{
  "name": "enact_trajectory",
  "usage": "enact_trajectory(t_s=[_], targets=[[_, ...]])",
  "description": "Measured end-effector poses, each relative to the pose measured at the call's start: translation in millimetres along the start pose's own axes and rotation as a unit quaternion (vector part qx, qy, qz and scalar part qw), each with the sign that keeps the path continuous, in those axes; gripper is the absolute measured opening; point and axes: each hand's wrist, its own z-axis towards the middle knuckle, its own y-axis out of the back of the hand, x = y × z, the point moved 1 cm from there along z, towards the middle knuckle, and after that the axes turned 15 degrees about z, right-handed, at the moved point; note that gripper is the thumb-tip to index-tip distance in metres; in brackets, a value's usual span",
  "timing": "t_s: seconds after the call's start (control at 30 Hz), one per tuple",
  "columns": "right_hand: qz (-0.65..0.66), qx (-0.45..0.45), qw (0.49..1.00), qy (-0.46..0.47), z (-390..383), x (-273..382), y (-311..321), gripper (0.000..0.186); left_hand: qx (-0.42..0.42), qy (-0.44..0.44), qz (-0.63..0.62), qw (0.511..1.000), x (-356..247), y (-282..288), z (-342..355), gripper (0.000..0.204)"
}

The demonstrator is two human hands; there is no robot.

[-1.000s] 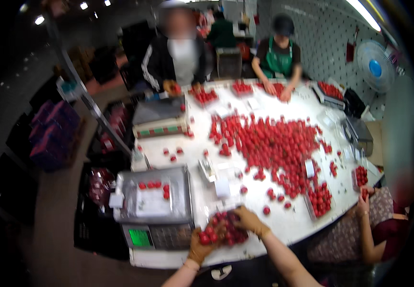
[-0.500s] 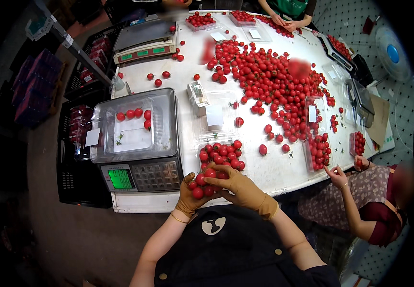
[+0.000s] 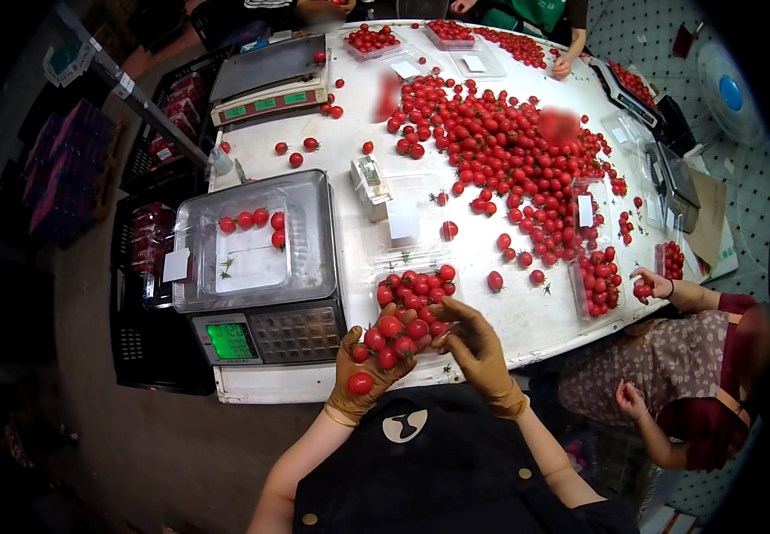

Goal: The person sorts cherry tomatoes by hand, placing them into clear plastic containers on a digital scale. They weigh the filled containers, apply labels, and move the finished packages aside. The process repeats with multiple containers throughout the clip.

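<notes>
My left hand [image 3: 355, 381], in a brown glove, cradles a handful of cherry tomatoes [image 3: 389, 327] above the table's near edge. One more tomato [image 3: 360, 384] rests toward the heel of that palm. My gloved right hand [image 3: 484, 354] is just to the right of the handful, fingers curved and apart, its tips close to the outermost tomato. Just beyond both hands stands a clear plastic box filled with cherry tomatoes [image 3: 417, 289]. At the left, a digital scale [image 3: 300, 329] bears a clear open box [image 3: 282, 191] with several tomatoes along two sides of its white bottom.
A large pile of tomatoes [image 3: 509, 151] covers the middle of the white table [image 3: 314, 214]. A small white device [image 3: 370, 182] stands beside clear boxes. Another scale [image 3: 269, 76] is at the far left. Co-workers' hands [image 3: 656, 283] are at the right and far edges. Black crates [image 3: 158, 356] stand left.
My right hand has drawn back to the right from the handful. My left hand has turned palm up, showing more tomatoes. The co-worker at right has lifted a tomato away from a box.
</notes>
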Motion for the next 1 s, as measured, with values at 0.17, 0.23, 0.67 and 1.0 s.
enact_trajectory(t_s=[0.17, 0.23, 0.67, 1.0], targets=[[0.024, -0.071, 0.997, -0.006, -4, -10, 11, 0.039, -0.037, -0.051, -0.009, 0.998, -21, -25, -2, 0.057], [0.029, -0.073, 0.997, -0.022, -7, -13, 13, 0.039, -0.040, -0.089, -0.043, 0.994, -37, -48, 0, 0.059], [-0.182, -0.079, 0.980, 0.018, -6, -12, 25, 0.035, -0.333, -0.249, 0.657, 0.629, -243, -110, -43, 0.042], [-0.571, 0.042, 0.820, 0.005, 53, -55, -4, 0.028, 0.154, -0.226, 0.900, 0.339, -81, -250, -99, 0.035]])
